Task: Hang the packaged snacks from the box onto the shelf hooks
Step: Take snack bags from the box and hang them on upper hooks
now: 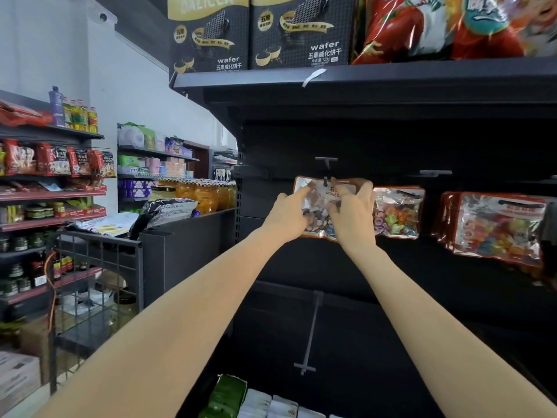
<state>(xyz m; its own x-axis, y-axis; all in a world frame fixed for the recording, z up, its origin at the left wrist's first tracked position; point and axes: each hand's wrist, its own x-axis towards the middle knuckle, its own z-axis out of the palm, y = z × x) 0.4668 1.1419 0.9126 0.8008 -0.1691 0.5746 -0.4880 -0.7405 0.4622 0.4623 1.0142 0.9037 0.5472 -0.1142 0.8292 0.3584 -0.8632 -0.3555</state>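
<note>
Both of my hands hold one clear snack packet [320, 209] with an orange rim and brown and grey pieces inside, up against the dark shelf back. My left hand [291, 211] grips its left side and my right hand [354, 212] grips its right side, fingers reaching to its top edge. The packet's top hole sits at the tip of a grey shelf hook [326, 167]. To the right hang a packet of coloured sweets [398, 212] and several more packets [497, 227]. The box is not in view.
A second grey hook [435, 172] juts out to the right and a long empty hook [310, 333] lower down. Wafer boxes [301, 31] and red snack bags [437, 25] stand on the shelf above. Green and white packs [241, 399] lie below. A wire rack [99, 267] stands left.
</note>
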